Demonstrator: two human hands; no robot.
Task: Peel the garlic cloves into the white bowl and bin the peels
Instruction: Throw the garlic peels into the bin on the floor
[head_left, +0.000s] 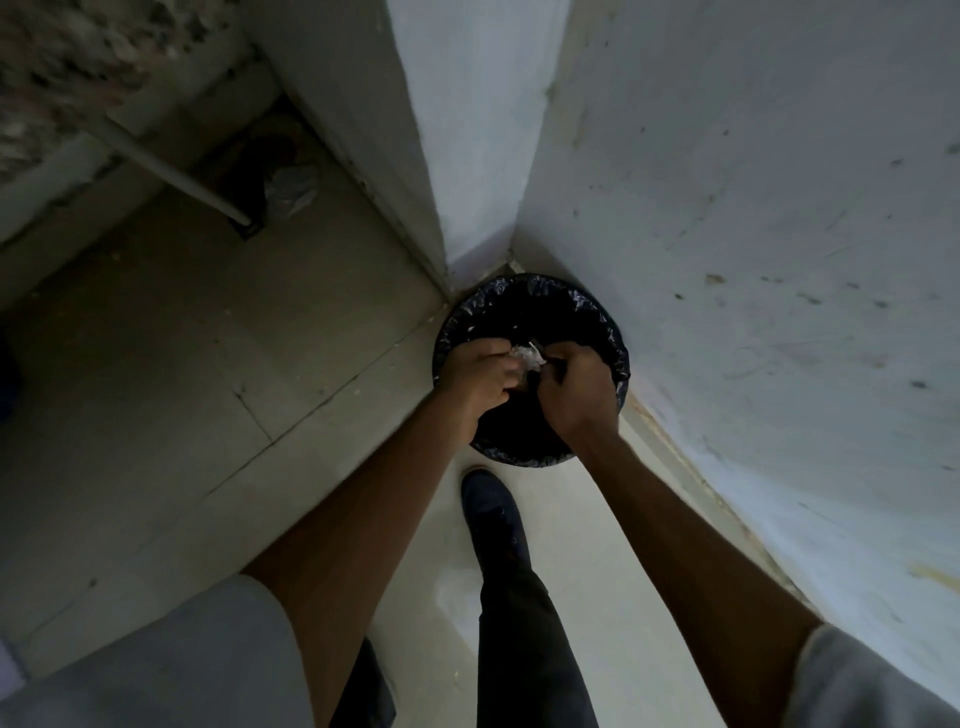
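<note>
From my feed, both hands are over the round bin, which is lined with a black bag and set in the corner where two pale walls meet. My left hand has its fingers curled round a whitish clump of garlic peels, and my right hand, fingers bent, pinches the clump's other side. A dark shoe stands on the floor just before the bin.

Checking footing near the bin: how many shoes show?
1: a dark shoe just before the bin; the other may be out of sight.
</note>
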